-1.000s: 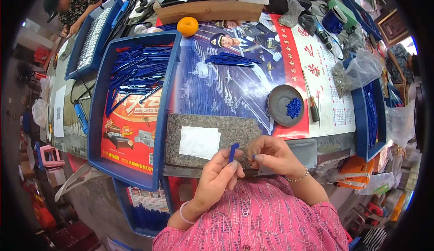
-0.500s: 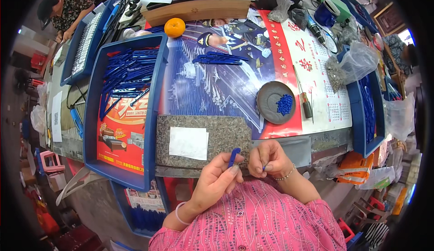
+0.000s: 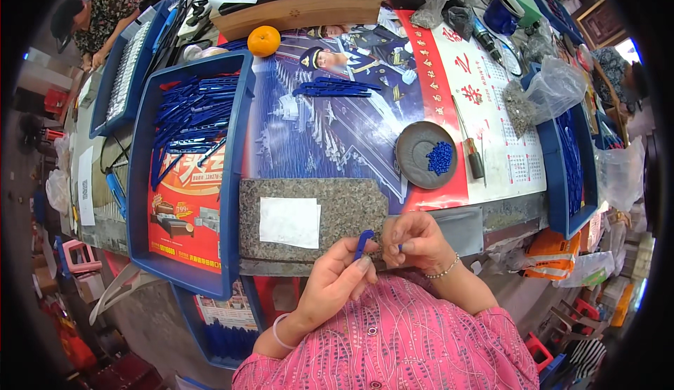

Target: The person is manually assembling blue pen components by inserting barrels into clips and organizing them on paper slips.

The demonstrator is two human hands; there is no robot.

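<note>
My left hand [image 3: 335, 278] pinches a slim blue plastic piece [image 3: 363, 243], its rounded end standing up past the thumb and fingertips. Just beside it, my right hand [image 3: 424, 245] holds a tiny blue plastic bit [image 3: 401, 247] between thumb and finger, mostly covered by the fingertips. Both hands are over the near table edge, a little apart. Beyond the right hand a round grey dish [image 3: 413, 169] contains many small blue bits [image 3: 440, 157]. A loose pile of slim blue pieces [image 3: 335, 87] lies farther back on the poster.
At left stands a large blue tray [image 3: 230, 235] with many slim blue pieces. A granite slab [image 3: 351, 200] bears a white paper [image 3: 289, 221]. A screwdriver [image 3: 476, 158] lies right of the dish. Another blue tray [image 3: 551, 158] sits at right; an orange [image 3: 264, 40] is at the back.
My right hand has shifted slightly, its fingers turning so the tiny blue bit shows at the fingertips. The left hand keeps its hold. The whole view has moved a little.
</note>
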